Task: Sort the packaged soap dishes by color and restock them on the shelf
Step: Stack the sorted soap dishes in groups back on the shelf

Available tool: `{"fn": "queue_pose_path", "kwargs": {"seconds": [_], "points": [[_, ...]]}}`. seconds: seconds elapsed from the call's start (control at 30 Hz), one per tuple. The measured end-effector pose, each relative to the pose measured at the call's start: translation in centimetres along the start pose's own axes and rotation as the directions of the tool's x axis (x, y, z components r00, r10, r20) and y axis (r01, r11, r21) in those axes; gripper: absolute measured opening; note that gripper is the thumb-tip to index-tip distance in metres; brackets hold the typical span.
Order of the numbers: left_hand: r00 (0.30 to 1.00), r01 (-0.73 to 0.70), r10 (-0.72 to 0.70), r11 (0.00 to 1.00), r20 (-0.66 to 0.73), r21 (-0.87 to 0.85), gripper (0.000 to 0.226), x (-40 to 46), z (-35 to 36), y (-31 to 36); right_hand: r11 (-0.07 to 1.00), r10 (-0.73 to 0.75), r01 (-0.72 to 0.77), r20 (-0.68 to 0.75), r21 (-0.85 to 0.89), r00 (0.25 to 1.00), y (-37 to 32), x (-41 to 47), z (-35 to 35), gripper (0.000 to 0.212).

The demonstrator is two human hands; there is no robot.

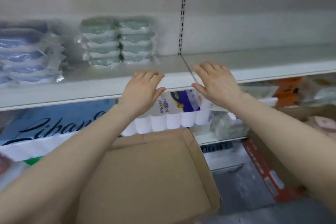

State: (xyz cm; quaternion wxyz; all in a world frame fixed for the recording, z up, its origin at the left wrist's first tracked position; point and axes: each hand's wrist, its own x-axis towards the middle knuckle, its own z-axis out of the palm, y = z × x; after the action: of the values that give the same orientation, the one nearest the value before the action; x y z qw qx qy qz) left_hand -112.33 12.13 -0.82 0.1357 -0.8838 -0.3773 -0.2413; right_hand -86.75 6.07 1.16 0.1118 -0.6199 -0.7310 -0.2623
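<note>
head view: both hands reach forward to the front lip of the white metal shelf (91, 91), and neither holds anything. the left hand (141, 90) has its fingers straight and spread, palm down, fingertips at the shelf edge. the right hand (217, 82) is likewise flat and wide, thumb out to the side, fingers lying over the shelf edge just right of the seam between 2 shelf sections.

on that shelf sit the plastic-wrapped soap dishes. the green packaged soap dishes (118, 42) stand in 2 stacks touching side by side, about 5 high each though motion blur makes the count unsure; each pack lies flat with its long axis running left to right along the shelf, a long side facing out. the blue packaged soap dishes (25, 52) form a stack just to the left, at the picture's edge, also lying flat with their long axis across the shelf. both stacks are well apart from the hands.

below the forearms lies an open brown cardboard box (154, 174). on the lower shelf behind it is a white multipack of toilet rolls with a purple label (174, 112).
</note>
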Motion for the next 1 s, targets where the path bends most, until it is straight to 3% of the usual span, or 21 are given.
{"fn": "queue_pose_path", "kwargs": {"seconds": [0.17,0.4,0.6,0.77,0.87,1.0], "points": [[0.989,-0.145,0.148,0.985,0.028,-0.09,0.046,0.4,3.5,7.0,0.995,0.105,-0.104,0.064,-0.007,0.992,4.2,-9.1,0.1,0.06],[0.968,-0.214,0.238,0.948,0.081,-0.234,0.05,2.3,10.5,18.4,0.957,0.289,-0.283,0.152,-0.06,0.945,13.0,-20.8,2.7,0.057],[0.945,-0.215,0.28,0.921,0.168,-0.326,0.048,5.6,17.6,30.9,0.939,0.342,-0.341,0.215,-0.044,0.915,23.4,-30.0,5.6,0.056],[0.909,-0.24,0.346,0.89,0.233,-0.388,0.043,8.6,23.1,40.3,0.905,0.414,-0.42,0.352,-0.062,0.84,31.6,-36.9,8.7,0.057],[0.887,-0.185,0.333,0.891,0.319,-0.415,0.043,10.3,26.0,44.0,0.907,0.406,-0.417,0.39,-0.061,0.826,35.5,-39.9,11.2,0.051],[0.846,-0.169,0.36,0.881,0.393,-0.442,0.043,12.0,29.6,46.9,0.896,0.388,-0.443,0.523,-0.022,0.759,38.7,-41.7,14.6,0.061]]}}
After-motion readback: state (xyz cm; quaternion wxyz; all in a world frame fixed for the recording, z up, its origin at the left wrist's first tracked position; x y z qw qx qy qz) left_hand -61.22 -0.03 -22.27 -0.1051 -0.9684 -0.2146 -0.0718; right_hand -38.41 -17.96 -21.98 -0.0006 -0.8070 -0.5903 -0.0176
